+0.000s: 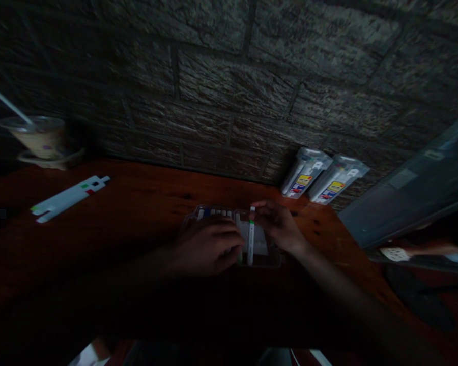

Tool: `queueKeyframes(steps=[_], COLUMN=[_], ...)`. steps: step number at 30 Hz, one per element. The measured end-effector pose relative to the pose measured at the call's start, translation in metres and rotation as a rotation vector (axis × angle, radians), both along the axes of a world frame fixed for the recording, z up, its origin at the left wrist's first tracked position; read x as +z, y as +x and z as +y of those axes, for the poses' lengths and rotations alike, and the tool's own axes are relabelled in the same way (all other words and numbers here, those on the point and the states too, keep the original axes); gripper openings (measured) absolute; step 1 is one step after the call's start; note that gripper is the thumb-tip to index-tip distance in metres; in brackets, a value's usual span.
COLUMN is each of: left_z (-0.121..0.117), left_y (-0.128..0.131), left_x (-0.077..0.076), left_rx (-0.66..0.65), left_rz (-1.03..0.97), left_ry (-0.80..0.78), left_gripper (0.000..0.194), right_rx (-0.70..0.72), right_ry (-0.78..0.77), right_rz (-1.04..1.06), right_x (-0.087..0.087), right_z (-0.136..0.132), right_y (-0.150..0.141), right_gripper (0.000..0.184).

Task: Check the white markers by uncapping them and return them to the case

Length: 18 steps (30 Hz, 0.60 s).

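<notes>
A transparent plastic case (270, 260) lies open on the wooden table. Several white markers (218, 212) rest in its left half, and a pale sheet shows in the right half. With curled fingers, my right hand (278, 223) pinches a white marker with a green band (251, 241) near its upper end, over the case's right half. My left hand (209, 246) hovers across the left half, fingers bent and closed, covering part of the markers. Its fingertips are beside another pale marker near the case's middle; whether they grip anything is hidden in the dim light.
Two transparent boxes of markers (307, 173) (338, 180) stand by the stone wall (229, 96). More white markers (70, 198) lie side by side at left, near an iced drink cup (40, 137) with a straw. At right, another person's arm (435, 249) shows beyond a grey panel.
</notes>
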State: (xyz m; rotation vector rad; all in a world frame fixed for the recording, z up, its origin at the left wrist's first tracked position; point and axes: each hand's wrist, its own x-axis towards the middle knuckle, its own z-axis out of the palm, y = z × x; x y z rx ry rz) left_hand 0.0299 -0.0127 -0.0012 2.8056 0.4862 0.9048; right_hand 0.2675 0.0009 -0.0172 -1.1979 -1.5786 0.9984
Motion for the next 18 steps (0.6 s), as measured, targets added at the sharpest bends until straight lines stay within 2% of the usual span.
queueKeyframes(steps=[3,8,10,18], left_z=[0.004,-0.014,-0.020,-0.017], left_y=[-0.001,0.006,0.009,0.011], left_x=[0.000,-0.005,-0.007,-0.013], left_rx=[0.035,-0.171,-0.215,-0.202], left_rz=[-0.017,0.055,0.093,0.087], left_ry=[0.005,0.074,0.091,0.103], left_gripper=[0.015,0.013,0.013,0.015], right_rx=[0.004,0.020,0.018,-0.012], right_ry=[-0.005,-0.012,-0.042,-0.063], right_rz=[-0.020,-0.012,0.018,0.054], right_x=[-0.002,-0.002,-0.001,-0.003], right_z=[0.000,-0.001,-0.001,0.001], right_y=[-0.001,-0.001,-0.001,-0.001], right_gripper=[0.027,0.027,0.028,0.027])
